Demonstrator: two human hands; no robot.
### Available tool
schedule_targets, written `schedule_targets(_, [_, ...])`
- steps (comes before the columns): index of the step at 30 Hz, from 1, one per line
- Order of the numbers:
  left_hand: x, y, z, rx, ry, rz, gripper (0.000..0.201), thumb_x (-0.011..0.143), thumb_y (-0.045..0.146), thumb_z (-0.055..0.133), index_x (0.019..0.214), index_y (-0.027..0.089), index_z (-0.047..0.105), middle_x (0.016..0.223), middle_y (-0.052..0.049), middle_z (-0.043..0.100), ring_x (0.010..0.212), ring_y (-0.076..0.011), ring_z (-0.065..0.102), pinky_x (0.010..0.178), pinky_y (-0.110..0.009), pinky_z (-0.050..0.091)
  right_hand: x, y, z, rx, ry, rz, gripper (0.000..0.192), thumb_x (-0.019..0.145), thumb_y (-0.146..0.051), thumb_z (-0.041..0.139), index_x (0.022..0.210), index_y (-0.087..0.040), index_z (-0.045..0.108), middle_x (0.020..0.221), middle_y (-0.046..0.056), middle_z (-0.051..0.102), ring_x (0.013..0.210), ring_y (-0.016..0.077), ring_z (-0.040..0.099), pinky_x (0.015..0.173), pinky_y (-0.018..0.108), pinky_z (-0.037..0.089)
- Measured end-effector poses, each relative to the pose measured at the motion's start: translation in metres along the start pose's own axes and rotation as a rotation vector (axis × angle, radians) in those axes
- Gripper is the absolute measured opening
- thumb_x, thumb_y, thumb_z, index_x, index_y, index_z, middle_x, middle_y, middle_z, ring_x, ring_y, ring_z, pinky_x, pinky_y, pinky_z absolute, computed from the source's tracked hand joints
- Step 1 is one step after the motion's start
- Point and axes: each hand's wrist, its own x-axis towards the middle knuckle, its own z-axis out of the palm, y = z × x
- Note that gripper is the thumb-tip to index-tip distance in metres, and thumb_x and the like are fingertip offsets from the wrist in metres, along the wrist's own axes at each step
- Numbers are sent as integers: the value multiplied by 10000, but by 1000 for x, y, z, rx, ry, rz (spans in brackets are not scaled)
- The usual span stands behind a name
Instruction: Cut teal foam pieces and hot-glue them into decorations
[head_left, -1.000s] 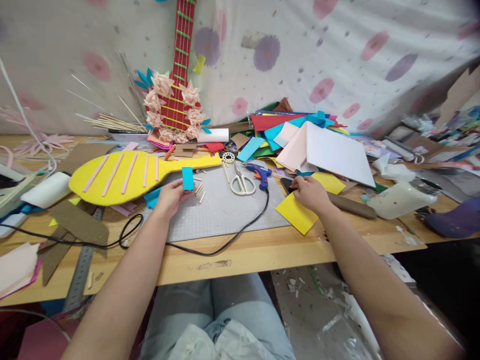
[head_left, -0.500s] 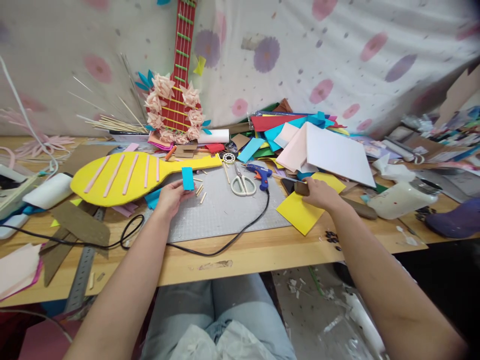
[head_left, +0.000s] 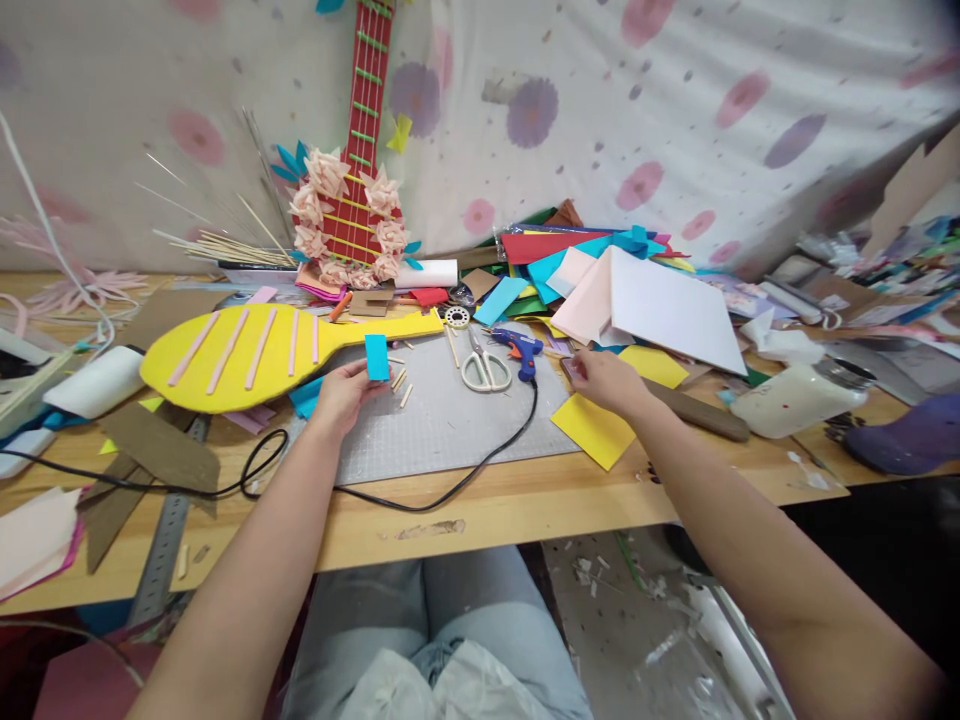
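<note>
My left hand (head_left: 341,395) pinches a small blue foam rectangle (head_left: 376,357) upright, just below the neck of a flat yellow guitar-shaped cutout (head_left: 247,355) with pink strips. My right hand (head_left: 611,383) rests to the right, above a yellow paper sheet (head_left: 592,432). Its fingertips are on something small at the left end of a brown-handled tool (head_left: 697,412); whether they grip it is unclear. A grey cutting mat (head_left: 450,425) lies between the hands.
On the mat lie white scissors (head_left: 484,368), a blue glue gun (head_left: 519,345) with a black cable (head_left: 420,500), and short sticks. A pile of coloured paper (head_left: 600,270), a red decorated guitar (head_left: 356,200), a white bottle (head_left: 795,400), cardboard scraps (head_left: 157,450) and a metal ruler (head_left: 161,555) crowd the wooden table (head_left: 487,520).
My right hand went right onto the brown handle, then slid back left to the tool's near end. The left hand and blue piece stayed still.
</note>
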Motion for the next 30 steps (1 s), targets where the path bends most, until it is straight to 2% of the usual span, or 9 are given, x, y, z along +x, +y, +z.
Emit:
schedule_targets(5, [0,1,-1,-5,-10,-11,208,503,156,690,704,109,682,725,-63,684,687,-151,631,682,-279,531,18,-19,6,-121,-146,123,445,790,-300,469,1130,-16,503,1098,243,572,1086,306,521,827,355,397])
schedule_targets(8, [0,1,-1,-3,-17,-1,206,497,184,698,690,110,684,727,-69,685,699,-161,634,686,-287,532,29,-14,6,-87,-213,258,623,743,-404,527,1232,-32,424,1116,244,566,1093,326,525,799,375,415])
schedule_targets(12, [-1,3,1,1,0,-6,199,494,188,695,678,113,682,725,-77,688,700,-170,639,691,-298,532,33,0,-2,3,-283,265,806,631,-459,629,1278,-53,371,1103,219,580,1007,326,571,712,351,445])
schedule_targets(16, [-2,3,2,-1,10,-11,200,504,207,699,679,112,684,718,-80,687,690,-165,639,688,-290,527,26,18,-16,194,-270,220,648,650,-447,632,1193,-128,479,1058,157,619,924,268,600,671,306,445])
schedule_targets(19, [-2,1,2,1,-7,-9,229,495,224,711,694,113,690,725,-79,690,680,-159,639,681,-285,527,22,17,-29,311,-147,270,489,665,-426,636,1057,-142,567,1021,147,634,884,255,602,659,306,449])
schedule_targets(22, [-2,-1,2,15,-34,2,262,477,241,728,705,117,696,750,-80,695,680,-163,640,684,-292,527,19,-17,-40,639,-29,188,386,703,-443,610,974,-169,588,1011,109,634,816,192,605,664,289,470])
schedule_targets(24, [-3,-2,3,25,-51,17,278,471,263,741,708,124,698,759,-81,699,692,-172,643,691,-302,527,16,-59,-43,979,-62,44,388,720,-443,608,985,-162,566,969,97,634,773,147,604,693,278,487])
schedule_targets(27, [-4,-5,5,61,-62,63,319,474,307,754,730,125,702,761,-80,703,707,-187,646,699,-320,526,12,-136,-41,1431,-173,-44,565,715,-490,609,1140,-150,457,994,112,605,790,140,615,730,289,508])
schedule_targets(30, [-4,-10,6,149,-40,126,383,479,351,757,787,129,706,770,-75,705,698,-194,645,669,-324,528,13,-202,-33,1609,-239,-60,815,653,-504,664,1303,-195,281,1047,100,583,882,172,612,759,320,516])
